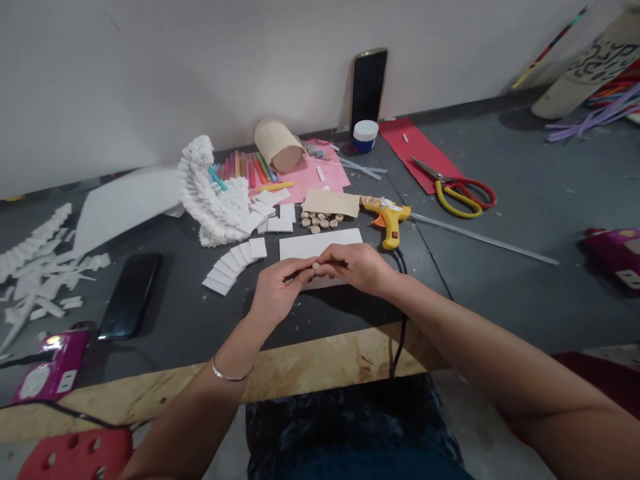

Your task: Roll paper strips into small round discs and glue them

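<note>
My left hand (281, 285) and my right hand (356, 267) meet fingertip to fingertip above a white rectangular board (320, 243). Between the pinched fingers shows a small round beige piece (316, 265), partly covered by them. Just beyond the board lie several beige coil-like discs (316, 223) of similar colour, beside a flat tan card (333, 202). A yellow glue gun (393, 220) rests on its side to the right of the board. Left of the board, small white squares (233, 265) are fanned out in a curve.
A white textured model (210, 200) stands back left, near a tan paper cylinder (278, 145). Scissors (453, 190) lie partly on red paper (420, 150). A dark phone (131, 295) lies left; another phone (369, 87) leans on the wall behind a small jar (365, 137). The glue gun's cable (399, 347) hangs over the edge.
</note>
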{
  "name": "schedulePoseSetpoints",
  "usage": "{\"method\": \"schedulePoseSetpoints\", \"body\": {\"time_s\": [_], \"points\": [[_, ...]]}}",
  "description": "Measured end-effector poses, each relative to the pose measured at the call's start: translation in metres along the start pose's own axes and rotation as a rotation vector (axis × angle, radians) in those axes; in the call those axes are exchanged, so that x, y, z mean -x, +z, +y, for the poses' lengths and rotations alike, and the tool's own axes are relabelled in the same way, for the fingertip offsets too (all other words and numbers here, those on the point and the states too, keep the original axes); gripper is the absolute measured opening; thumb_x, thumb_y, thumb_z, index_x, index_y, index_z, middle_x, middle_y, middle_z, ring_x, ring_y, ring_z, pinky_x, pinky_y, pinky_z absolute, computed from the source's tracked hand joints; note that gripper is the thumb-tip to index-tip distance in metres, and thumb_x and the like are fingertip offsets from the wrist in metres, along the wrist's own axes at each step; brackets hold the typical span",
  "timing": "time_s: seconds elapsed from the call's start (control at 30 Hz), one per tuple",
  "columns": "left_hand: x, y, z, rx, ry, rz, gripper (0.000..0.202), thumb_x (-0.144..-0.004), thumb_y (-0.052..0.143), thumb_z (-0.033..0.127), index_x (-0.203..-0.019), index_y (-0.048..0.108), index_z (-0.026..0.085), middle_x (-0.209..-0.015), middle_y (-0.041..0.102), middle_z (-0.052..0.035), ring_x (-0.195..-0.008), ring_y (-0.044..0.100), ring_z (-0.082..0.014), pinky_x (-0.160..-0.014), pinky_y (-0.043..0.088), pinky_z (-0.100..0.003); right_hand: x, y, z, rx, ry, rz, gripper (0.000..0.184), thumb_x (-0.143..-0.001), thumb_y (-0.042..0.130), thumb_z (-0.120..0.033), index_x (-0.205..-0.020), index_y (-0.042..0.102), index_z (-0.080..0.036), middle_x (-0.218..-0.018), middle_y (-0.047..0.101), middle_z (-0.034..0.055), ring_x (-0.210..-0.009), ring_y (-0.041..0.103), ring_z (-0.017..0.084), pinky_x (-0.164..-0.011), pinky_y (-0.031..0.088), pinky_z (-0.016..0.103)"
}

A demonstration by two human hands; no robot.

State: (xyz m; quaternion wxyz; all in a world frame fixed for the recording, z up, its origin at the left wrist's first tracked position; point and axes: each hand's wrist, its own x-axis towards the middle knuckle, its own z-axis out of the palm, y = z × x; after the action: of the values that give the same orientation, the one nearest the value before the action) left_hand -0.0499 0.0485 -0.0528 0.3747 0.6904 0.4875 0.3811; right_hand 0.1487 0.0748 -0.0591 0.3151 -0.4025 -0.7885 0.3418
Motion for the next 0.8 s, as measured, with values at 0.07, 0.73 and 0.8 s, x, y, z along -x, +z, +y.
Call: {"method": "schedulePoseSetpoints", "body": {"time_s": [0.07, 0.73, 0.8], "points": [[0.0015, 0.0006, -0.0009, -0.049, 0.009, 0.023, 0.021, -0.086, 0.063, 0.034, -0.099, 0.075, 0.022, -0.095, 0.075, -0.0054, -0.079, 0.070, -0.0164, -0.076, 0.058, -0.028, 0.0001, -0.0015, -0.0015, -0.007, 0.021, -0.016, 0.015, -0.088, 0.061, -0.033, -0.090, 0.067, -0.020, -0.075, 0.073, 0.0002, -0.067, 0.065, 0.011, -0.061, 0.043, 0.020], [0.0004, 0.0048, -0.0015, 0.078, -0.077, 0.037, 0.022, -0.081, 0.066, 0.033, -0.097, 0.069, 0.017, -0.089, 0.074, -0.0062, -0.075, 0.069, -0.0156, -0.070, 0.057, -0.026, 0.0005, -0.0017, -0.0042, -0.020, 0.020, -0.022, 0.014, -0.088, 0.060, -0.030, -0.088, 0.068, -0.020, -0.079, 0.073, -0.0002, -0.068, 0.064, 0.011, -0.064, 0.044, 0.021], [-0.0001, 0.0034, -0.0017, 0.120, -0.102, 0.008, 0.027, -0.081, 0.066, 0.037, -0.099, 0.071, 0.017, -0.089, 0.075, -0.0071, -0.074, 0.070, -0.0169, -0.069, 0.059, -0.028, 0.0002, -0.0018, -0.0030, -0.005, 0.013, -0.020, 0.015, -0.089, 0.058, -0.031, -0.089, 0.069, -0.020, -0.081, 0.074, 0.0005, -0.070, 0.065, 0.012, -0.065, 0.045, 0.022]]}}
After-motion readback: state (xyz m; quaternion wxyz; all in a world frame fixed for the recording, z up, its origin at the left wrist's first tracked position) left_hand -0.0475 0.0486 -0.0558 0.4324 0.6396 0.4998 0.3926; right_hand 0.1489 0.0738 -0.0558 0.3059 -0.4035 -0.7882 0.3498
